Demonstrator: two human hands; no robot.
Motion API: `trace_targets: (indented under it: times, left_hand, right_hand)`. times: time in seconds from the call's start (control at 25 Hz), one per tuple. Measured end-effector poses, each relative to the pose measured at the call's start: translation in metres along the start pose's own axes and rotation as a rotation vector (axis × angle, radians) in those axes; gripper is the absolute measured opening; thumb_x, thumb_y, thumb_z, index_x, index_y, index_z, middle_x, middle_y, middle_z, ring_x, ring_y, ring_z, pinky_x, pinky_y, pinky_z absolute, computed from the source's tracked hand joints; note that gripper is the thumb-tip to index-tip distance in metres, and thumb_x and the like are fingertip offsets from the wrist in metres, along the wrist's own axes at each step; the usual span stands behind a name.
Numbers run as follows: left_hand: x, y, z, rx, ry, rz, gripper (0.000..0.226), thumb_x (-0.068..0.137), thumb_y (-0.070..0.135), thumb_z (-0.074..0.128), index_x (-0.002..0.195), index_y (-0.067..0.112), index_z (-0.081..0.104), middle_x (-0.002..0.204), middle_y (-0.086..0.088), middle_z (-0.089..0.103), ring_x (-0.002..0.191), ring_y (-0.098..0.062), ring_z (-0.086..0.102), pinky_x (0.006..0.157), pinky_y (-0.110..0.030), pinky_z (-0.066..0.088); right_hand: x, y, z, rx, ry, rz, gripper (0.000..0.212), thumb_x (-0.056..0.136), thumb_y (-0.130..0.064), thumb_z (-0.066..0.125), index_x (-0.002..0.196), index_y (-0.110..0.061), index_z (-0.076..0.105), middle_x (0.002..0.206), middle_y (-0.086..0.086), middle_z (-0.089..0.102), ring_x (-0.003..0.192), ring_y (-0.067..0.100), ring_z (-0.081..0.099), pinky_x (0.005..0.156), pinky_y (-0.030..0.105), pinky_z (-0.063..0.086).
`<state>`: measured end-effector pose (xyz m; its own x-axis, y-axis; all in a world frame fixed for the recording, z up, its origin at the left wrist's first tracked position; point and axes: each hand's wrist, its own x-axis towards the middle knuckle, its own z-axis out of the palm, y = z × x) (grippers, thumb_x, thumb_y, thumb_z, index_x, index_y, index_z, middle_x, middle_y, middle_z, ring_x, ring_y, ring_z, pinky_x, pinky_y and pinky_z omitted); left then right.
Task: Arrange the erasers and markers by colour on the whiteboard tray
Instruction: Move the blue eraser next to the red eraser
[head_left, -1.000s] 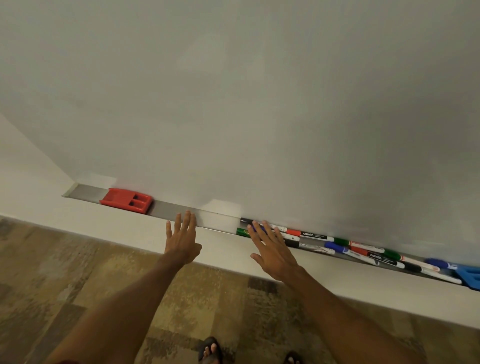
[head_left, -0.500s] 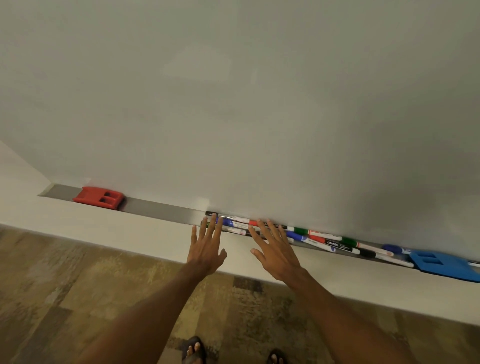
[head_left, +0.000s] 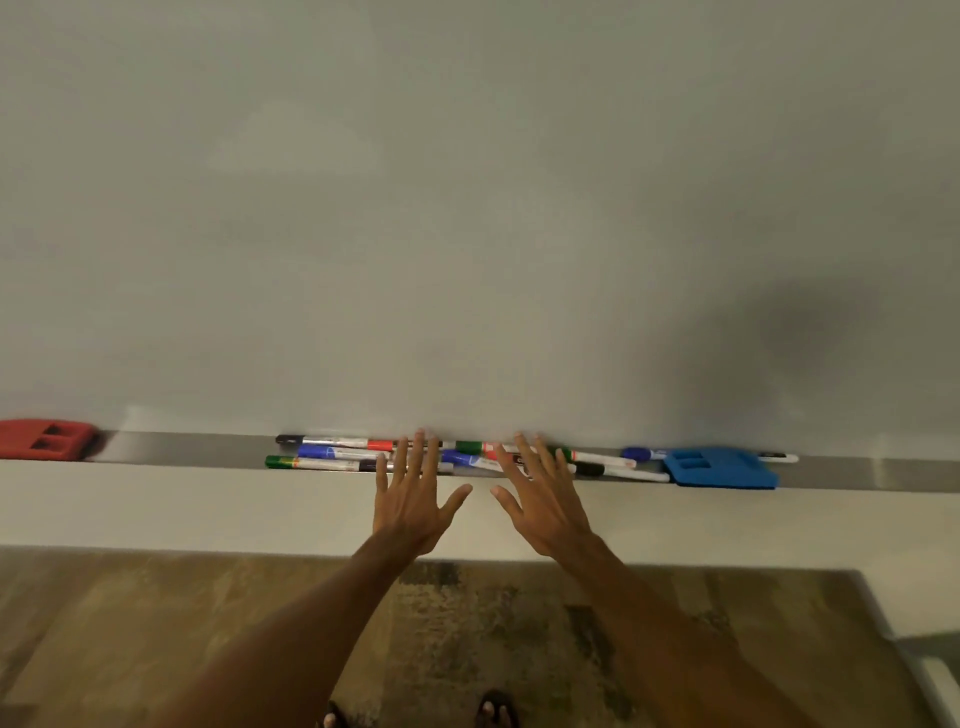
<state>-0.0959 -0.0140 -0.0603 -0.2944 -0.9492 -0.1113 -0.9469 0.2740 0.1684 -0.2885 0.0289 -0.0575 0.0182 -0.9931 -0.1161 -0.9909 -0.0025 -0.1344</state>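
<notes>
Left grip (head_left: 413, 499), right grip (head_left: 545, 499) spread wide over markers (head_left: 332, 443); one red eraser (head_left: 44, 439), one blue eraser (head_left: 719, 467).

Erasers: two. Red eraser (head_left: 47, 439) at left end of tray (head_left: 182, 448), blue eraser (head_left: 719, 467) right of tray middle.
Markers (head_left: 332, 443): mid-tray heap. Caps showing: three green, three blue, two red, two black. Total unclear under fingers.
Hands: two, left hand (head_left: 413, 499) and right hand (head_left: 540, 501).

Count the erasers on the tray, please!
2. The red eraser lies at the far left of the tray; the blue eraser lies on the right, over a marker. None looks hidden.
</notes>
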Motion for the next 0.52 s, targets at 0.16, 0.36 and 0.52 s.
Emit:
trace_targets:
  times: [0.16,0.36,0.52]
  left_hand:
    - [0.010,0.067,-0.001,-0.029,0.023,0.020,0.090,0.082,0.075,0.004,0.150,0.018,-0.014,0.160,-0.010,-0.014,0.147,-0.028,-0.013,0.120,-0.047,-0.007]
    - [0.012,0.151,0.007,-0.134,0.002,0.051,0.088,0.089,0.069,0.018,0.150,0.011,-0.010,0.160,-0.014,-0.011,0.148,-0.030,-0.011,0.120,-0.045,-0.007]
    - [0.013,0.203,0.013,-0.209,-0.046,0.168,0.084,0.092,0.064,0.021,0.151,0.009,-0.005,0.161,-0.014,-0.008,0.148,-0.029,-0.009,0.121,-0.041,-0.003]
  right_hand:
    - [-0.019,0.053,-0.004,0.021,0.029,0.073,0.074,0.083,-0.068,-0.006,0.149,-0.037,0.002,0.162,0.002,-0.001,0.150,0.027,-0.002,0.119,0.051,-0.001]
    - [-0.042,0.103,-0.012,0.036,0.082,0.139,0.085,0.077,-0.070,-0.017,0.150,-0.034,0.008,0.162,0.004,0.005,0.150,0.027,0.002,0.120,0.052,0.002]
    - [-0.061,0.142,-0.023,0.023,0.109,0.237,0.091,0.074,-0.069,-0.021,0.150,-0.031,0.012,0.161,0.005,0.011,0.149,0.027,0.008,0.122,0.049,0.008]
